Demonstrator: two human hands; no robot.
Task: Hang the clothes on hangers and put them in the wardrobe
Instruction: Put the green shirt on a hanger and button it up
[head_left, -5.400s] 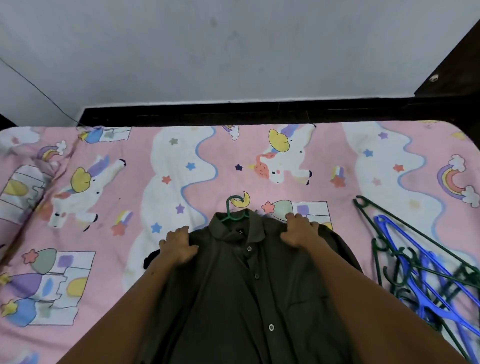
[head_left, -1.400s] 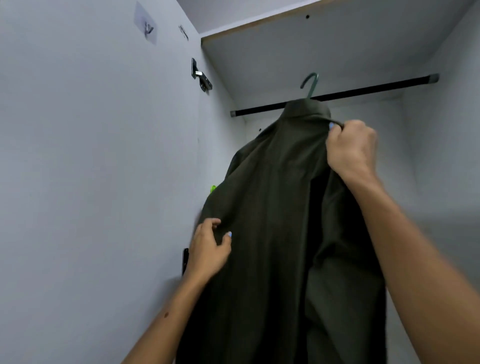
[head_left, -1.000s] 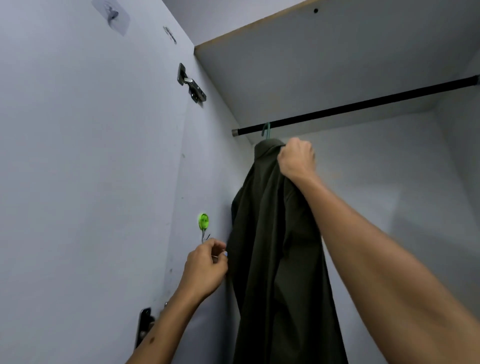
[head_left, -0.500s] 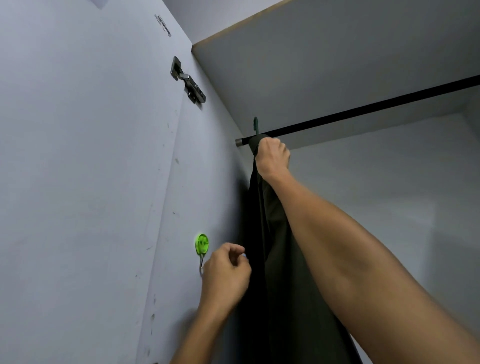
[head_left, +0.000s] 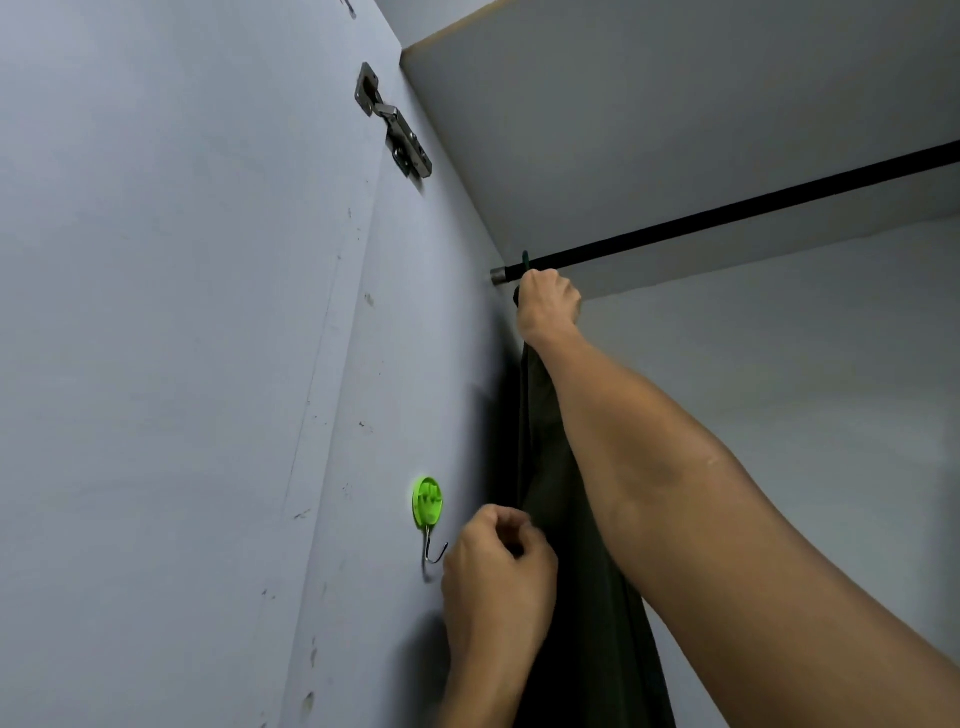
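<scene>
One dark shirt (head_left: 566, 519), one hanger (head_left: 525, 258), one rail (head_left: 727, 218) — plus one green wall hook (head_left: 427, 503), one hinge (head_left: 397, 132), two hands.

Readable text: we find none | wall hook (head_left: 427, 503): green disc with moulded relief, no letters we can make out | hinge (head_left: 396, 132): plain metal, no marking we can read

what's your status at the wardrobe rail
Right hand grips shirt collar at rail. Left hand pinches shirt edge. Hanger hook at rail. Nothing blocking.

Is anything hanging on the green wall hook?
No. The green wall hook has a bare metal prong; the dark shirt hangs to its right, below the rail.
</scene>
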